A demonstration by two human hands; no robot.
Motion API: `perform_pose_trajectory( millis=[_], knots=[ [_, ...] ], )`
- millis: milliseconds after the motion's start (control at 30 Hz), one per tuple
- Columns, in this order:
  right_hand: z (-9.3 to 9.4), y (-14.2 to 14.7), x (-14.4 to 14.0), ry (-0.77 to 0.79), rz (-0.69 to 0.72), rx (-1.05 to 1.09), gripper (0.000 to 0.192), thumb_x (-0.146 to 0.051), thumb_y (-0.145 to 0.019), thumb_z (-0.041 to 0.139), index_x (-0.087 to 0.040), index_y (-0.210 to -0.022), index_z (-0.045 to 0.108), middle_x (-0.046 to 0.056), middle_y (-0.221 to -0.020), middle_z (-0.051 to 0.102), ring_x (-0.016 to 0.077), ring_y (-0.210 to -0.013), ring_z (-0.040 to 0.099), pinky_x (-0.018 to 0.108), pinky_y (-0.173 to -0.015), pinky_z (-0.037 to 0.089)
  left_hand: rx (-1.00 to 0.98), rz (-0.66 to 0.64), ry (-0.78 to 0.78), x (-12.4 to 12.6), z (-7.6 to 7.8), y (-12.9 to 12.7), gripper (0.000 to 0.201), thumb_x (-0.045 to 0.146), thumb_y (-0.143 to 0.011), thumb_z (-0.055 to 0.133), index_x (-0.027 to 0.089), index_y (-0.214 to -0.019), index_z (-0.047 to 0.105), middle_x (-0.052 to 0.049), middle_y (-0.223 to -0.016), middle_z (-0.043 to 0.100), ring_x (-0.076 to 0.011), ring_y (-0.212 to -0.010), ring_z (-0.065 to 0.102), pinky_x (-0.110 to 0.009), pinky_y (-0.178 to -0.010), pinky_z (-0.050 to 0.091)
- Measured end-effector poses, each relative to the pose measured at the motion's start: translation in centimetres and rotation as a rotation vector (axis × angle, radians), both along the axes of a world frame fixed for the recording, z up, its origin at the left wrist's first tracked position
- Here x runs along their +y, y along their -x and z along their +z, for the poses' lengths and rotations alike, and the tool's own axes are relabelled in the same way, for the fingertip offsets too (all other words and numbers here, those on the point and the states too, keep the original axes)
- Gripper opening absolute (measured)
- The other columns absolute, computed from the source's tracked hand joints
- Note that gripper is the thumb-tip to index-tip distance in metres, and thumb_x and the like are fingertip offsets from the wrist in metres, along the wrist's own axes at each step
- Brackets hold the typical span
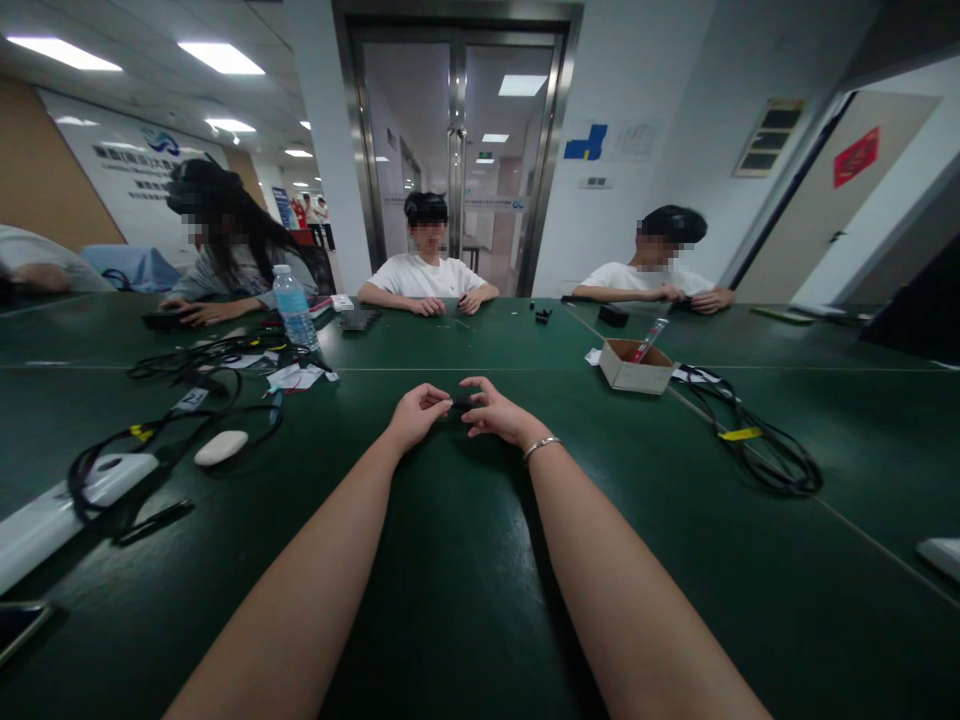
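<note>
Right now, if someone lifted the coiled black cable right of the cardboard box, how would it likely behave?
The coiled black cable would probably flex and sag, since it lies in loose, thin curves. The yellow tag may keep some strands together, though whether it binds them is unclear. It seems unlikely to roll, its loops lying flat on the green table.

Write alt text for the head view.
A person's left hand appears to pinch a small dark object over a green table, the right hand curled around it. An open box and coiled black cable are to the right, a bottle and tangled cables to the left. People in dark headgear sit opposite.
</note>
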State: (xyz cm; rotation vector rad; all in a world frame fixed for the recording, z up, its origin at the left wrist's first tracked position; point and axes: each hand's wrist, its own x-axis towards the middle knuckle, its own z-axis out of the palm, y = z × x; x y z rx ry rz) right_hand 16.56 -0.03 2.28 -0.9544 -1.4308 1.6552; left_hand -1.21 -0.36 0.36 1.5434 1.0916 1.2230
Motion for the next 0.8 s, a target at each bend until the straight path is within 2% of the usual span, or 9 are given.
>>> perform_pose_trajectory(
  millis=[33, 67, 167, 233, 367, 533, 700, 800],
  knots=[
    [0.01, -0.05, -0.01, 0.003, -0.006, 0.024, 0.055, -0.008, -0.07, 0.07, -0.027, -0.113, 0.04, -0.008, -0.073, 0.051, 0.0047, -0.044, 0.05, 0.023, -0.048, 0.056, 0.003, 0.0, 0.003, -0.03, 0.04, -0.01, 0.027, 0.032, -0.065, 0.07, 0.014, -0.082, 0.058, -0.004, -0.073, 0.063, -0.0152, -0.069, 0.059, -0.031, -0.068, 0.047],
    [0.0, -0.07, 0.0, 0.016, -0.02, 0.04, 0.054, -0.012, -0.072, 0.07, -0.028, -0.113, 0.039, -0.008, -0.072, 0.051, 0.0046, -0.043, 0.049, 0.025, -0.049, 0.057, 0.005, 0.0, 0.004, -0.05, 0.06, -0.01, 0.027, 0.032, -0.065, 0.07, 0.014, -0.082, 0.058, -0.004, -0.074, 0.063, -0.0152, -0.069, 0.059, -0.031, -0.068, 0.047],
    [-0.11, 0.08, 0.15, 0.054, -0.069, 0.023, 0.022, -0.029, -0.088, 0.055, -0.021, -0.106, 0.045, -0.005, -0.064, 0.051, 0.0035, -0.036, 0.039, 0.026, -0.045, 0.056, 0.008, 0.0, 0.003, -0.05, 0.08, -0.01, 0.027, 0.032, -0.065, 0.07, 0.014, -0.081, 0.058, -0.004, -0.074, 0.063, -0.0154, -0.069, 0.059, -0.031, -0.068, 0.048],
    [-0.2, 0.24, 0.28, 0.06, -0.087, -0.001, 0.014, -0.026, -0.09, 0.049, -0.019, -0.102, 0.047, -0.005, -0.06, 0.05, 0.0033, -0.034, 0.036, 0.024, -0.042, 0.055, 0.008, 0.004, 0.003, -0.04, 0.07, 0.0, 0.028, 0.032, -0.065, 0.071, 0.014, -0.081, 0.058, -0.004, -0.074, 0.063, -0.0153, -0.068, 0.059, -0.031, -0.068, 0.048],
    [-0.28, 0.25, 0.33, 0.064, -0.105, 0.049, 0.034, -0.009, -0.079, 0.058, -0.023, -0.105, 0.042, -0.008, -0.063, 0.048, 0.0049, -0.041, 0.046, 0.027, -0.048, 0.058, 0.003, 0.006, 0.006, -0.02, 0.01, -0.02, 0.029, 0.033, -0.065, 0.071, 0.014, -0.082, 0.058, -0.004, -0.075, 0.063, -0.0145, -0.067, 0.059, -0.03, -0.068, 0.047],
    [-0.22, 0.15, 0.24, 0.066, -0.105, -0.01, 0.012, -0.023, -0.088, 0.051, -0.02, -0.098, 0.045, -0.006, -0.064, 0.049, 0.0044, -0.038, 0.042, 0.026, -0.042, 0.056, -0.011, 0.001, -0.002, 0.12, -0.17, -0.06, 0.03, 0.035, -0.063, 0.072, 0.014, -0.08, 0.059, -0.003, -0.072, 0.062, -0.0143, -0.066, 0.059, -0.03, -0.068, 0.047],
    [-0.19, -0.06, 0.21, 0.042, -0.028, 0.035, 0.039, -0.009, -0.076, 0.063, -0.024, -0.104, 0.042, -0.007, -0.07, 0.049, 0.004, -0.043, 0.048, 0.027, -0.051, 0.059, -0.01, 0.005, -0.009, 0.12, -0.14, -0.04, 0.027, 0.032, -0.064, 0.071, 0.014, -0.08, 0.059, -0.003, -0.073, 0.063, -0.0142, -0.066, 0.059, -0.03, -0.068, 0.048],
    [-0.16, -0.02, 0.26, 0.083, -0.054, 0.009, 0.021, -0.022, -0.086, 0.057, -0.021, -0.101, 0.043, -0.005, -0.067, 0.051, 0.0049, -0.041, 0.045, 0.029, -0.048, 0.058, -0.001, 0.001, -0.012, 0.01, -0.04, -0.05, 0.025, 0.03, -0.066, 0.07, 0.014, -0.081, 0.059, -0.003, -0.074, 0.063, -0.0141, -0.066, 0.059, -0.03, -0.068, 0.048]
  ],
)
